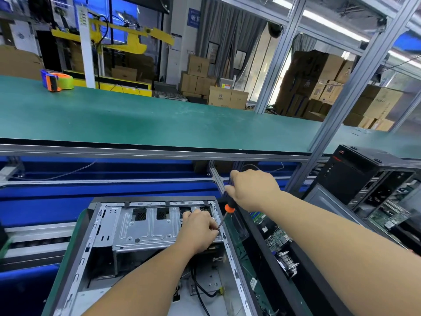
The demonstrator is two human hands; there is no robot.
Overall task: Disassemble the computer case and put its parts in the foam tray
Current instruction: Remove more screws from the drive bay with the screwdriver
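You are unscrewing the drive cage point(145, 226) inside the open case point(95, 245) lying on the table. Your right hand point(252, 187) grips the screwdriver point(224, 216), while your left hand point(200, 229) curls its fingers point(213, 225) around the tip at the cage's right edge. Next, I judge, you keep the tip seated and turn; no foam tray is in view.

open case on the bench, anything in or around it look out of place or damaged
Nothing looks damaged. The open case lies on its side with loose black cables trailing across its floor, normal mid-teardown. The right hand holds a screwdriver at the drive cage, where the left hand rests.
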